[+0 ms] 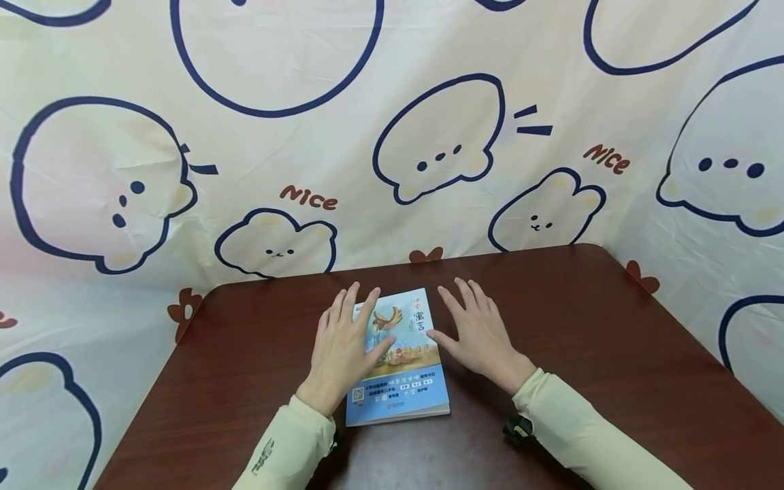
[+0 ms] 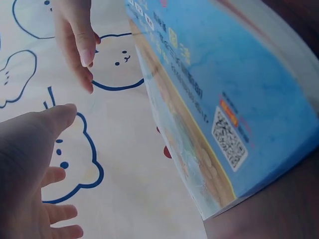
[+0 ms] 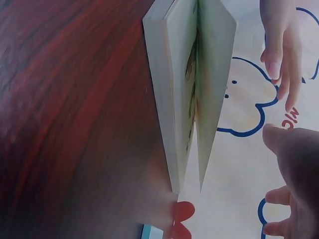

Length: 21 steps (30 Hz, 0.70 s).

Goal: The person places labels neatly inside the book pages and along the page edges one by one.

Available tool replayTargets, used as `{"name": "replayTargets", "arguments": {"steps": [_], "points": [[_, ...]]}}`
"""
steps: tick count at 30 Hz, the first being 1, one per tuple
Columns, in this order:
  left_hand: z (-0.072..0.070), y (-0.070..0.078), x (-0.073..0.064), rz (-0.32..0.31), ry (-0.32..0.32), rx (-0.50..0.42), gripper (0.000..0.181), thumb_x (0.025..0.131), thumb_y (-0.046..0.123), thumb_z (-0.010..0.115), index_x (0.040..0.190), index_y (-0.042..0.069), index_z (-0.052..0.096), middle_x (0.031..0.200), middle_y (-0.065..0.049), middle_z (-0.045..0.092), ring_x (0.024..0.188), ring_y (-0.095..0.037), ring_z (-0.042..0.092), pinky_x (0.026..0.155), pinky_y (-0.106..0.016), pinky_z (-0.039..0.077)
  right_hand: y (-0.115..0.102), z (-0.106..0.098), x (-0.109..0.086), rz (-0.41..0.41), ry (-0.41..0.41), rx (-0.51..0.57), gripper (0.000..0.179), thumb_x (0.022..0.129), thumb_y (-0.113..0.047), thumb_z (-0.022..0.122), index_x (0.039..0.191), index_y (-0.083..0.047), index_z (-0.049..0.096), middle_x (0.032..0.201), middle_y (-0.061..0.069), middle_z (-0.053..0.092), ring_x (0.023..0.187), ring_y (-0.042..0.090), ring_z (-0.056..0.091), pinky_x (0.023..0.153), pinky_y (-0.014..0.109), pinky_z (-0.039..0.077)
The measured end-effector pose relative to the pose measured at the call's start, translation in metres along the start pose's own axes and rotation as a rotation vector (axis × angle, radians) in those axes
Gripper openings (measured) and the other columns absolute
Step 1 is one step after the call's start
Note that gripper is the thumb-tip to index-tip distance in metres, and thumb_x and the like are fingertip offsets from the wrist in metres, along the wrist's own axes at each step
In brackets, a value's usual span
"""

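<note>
A paperback book (image 1: 398, 391) with a blue illustrated cover and Chinese lettering lies face up on the dark wooden table. My left hand (image 1: 339, 347), fingers spread, is over the book's left side and hides part of the cover; whether it touches cannot be told. Just beyond the right edge is my right hand (image 1: 480, 333), also with spread fingers and holding nothing. In the left wrist view the blue cover (image 2: 249, 94) with its QR code is close, beside the left hand (image 2: 30, 159). The right wrist view shows the book's page edges (image 3: 167, 89) and a leaf standing apart, left of the right hand (image 3: 304, 164).
The brown table (image 1: 588, 354) extends to both sides of the book. Behind and beside it hangs a white cloth (image 1: 355, 150) printed with blue-outlined cartoon figures. A dark device (image 1: 518, 430) sits at the right wrist. A small blue-and-white edge (image 3: 152, 232) shows low in the right wrist view.
</note>
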State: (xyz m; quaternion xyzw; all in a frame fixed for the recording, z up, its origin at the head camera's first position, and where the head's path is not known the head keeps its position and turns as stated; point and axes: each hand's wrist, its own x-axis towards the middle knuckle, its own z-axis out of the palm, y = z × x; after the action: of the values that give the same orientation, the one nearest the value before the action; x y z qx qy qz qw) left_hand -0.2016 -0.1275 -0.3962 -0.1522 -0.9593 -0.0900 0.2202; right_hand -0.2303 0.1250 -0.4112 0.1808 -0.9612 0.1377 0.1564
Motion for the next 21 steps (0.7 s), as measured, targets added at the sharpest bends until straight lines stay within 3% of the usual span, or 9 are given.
{"name": "replayTargets", "arguments": {"steps": [8,21], "points": [[0.001,0.003,0.004,0.008,-0.022,-0.037,0.079,0.089,0.054,0.071,0.154,0.022,0.042,0.159,-0.015,0.041,0.143,-0.036,0.043,0.110,-0.056,0.044,0.009,-0.004,0.001,0.017,-0.029,0.007,0.076,0.090,-0.053,0.070,0.149,-0.011,0.048,0.152,0.021,0.045,0.141,0.039,0.039,0.109,0.060,0.042],[0.007,0.013,-0.001,0.031,-0.051,-0.054,0.067,0.091,0.055,0.067,0.145,0.018,0.053,0.148,-0.013,0.055,0.135,-0.032,0.053,0.105,-0.054,0.048,0.018,-0.005,-0.002,0.053,-0.082,-0.003,0.068,0.092,-0.050,0.069,0.142,-0.007,0.055,0.143,0.021,0.055,0.133,0.040,0.050,0.103,0.058,0.048]]}}
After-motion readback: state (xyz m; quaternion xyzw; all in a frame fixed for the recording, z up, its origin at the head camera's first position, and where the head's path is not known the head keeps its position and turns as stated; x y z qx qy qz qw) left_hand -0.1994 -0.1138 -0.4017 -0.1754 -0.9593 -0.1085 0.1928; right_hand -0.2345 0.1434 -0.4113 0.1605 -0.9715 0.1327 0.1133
